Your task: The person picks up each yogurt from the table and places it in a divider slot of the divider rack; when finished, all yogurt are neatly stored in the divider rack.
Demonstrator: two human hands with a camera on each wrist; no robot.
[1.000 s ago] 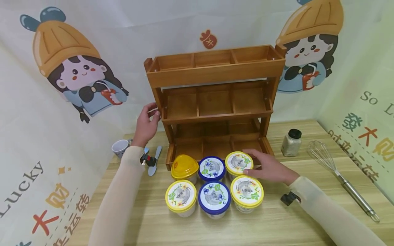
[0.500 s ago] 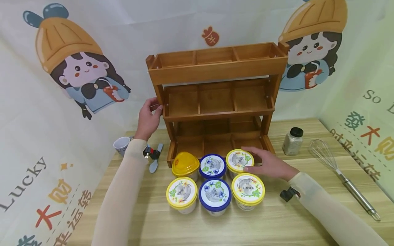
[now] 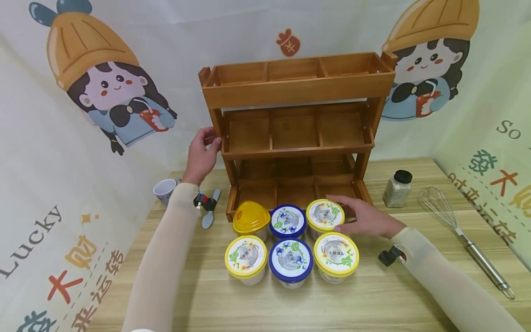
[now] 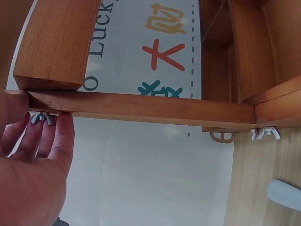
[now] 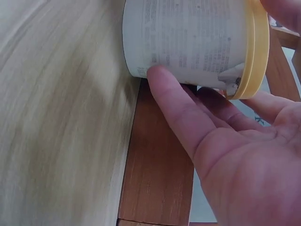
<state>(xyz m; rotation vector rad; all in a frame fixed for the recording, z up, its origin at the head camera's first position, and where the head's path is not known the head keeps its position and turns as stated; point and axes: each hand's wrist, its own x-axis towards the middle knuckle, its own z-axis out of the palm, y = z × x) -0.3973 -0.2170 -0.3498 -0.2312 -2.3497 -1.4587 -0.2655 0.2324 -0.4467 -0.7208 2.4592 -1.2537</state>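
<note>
Yellow-lidded tub (image 3: 325, 216) in right hand (image 3: 365, 220), left hand (image 3: 202, 154) on rack (image 3: 296, 90)

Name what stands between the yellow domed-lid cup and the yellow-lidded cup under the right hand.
In the head view, a blue-lidded cup stands between the yellow domed-lid cup and the yellow-lidded cup gripped by the right hand.

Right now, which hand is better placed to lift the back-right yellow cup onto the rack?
Right. The right hand already has fingers round the yellow cup, thumb on its side wall in the wrist view. The left hand is at the rack, on its left post, apart from the cups.
</note>
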